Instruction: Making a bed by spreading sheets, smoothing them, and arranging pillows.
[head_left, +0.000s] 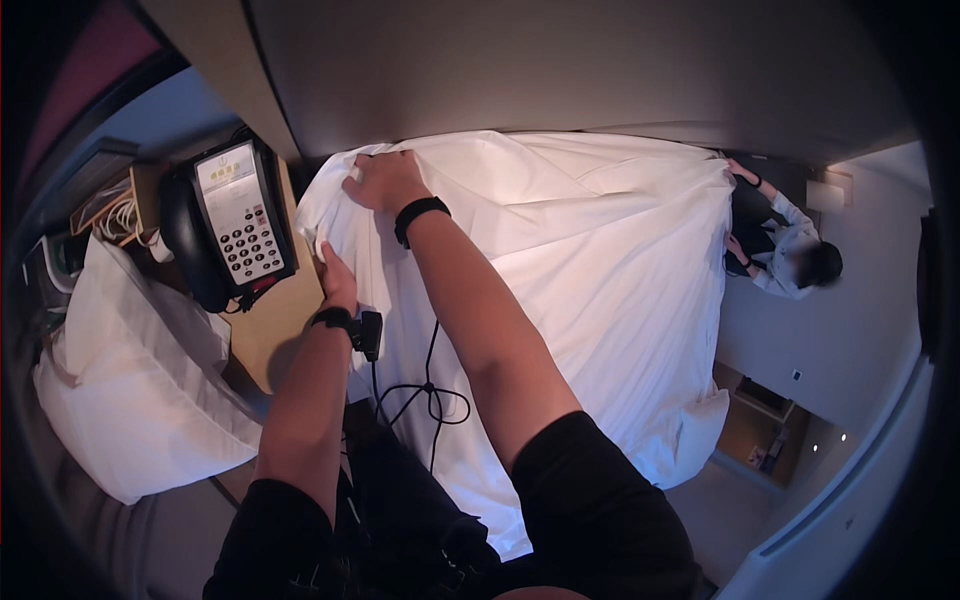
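Observation:
A white sheet (540, 247) with loose folds is spread over a bed that reaches up to the headboard. My right hand (386, 180) lies on its upper left corner, palm down, with the fingers at the far edge; whether they grip the cloth I cannot tell. Below and to the left, my left hand (337, 281) holds the sheet's left edge, thumb up. Each wrist wears a black band, and a small black device with a cable sits at the left one. Across the bed a co-worker (795, 255) has both hands at the sheet's far right edge.
A black desk telephone (240, 217) stands on a wooden nightstand (262, 337) close to my left hand. White bedding (142, 405) is heaped at the lower left. The padded headboard (562, 67) runs along the top. A looped black cable (429, 388) hangs between my arms.

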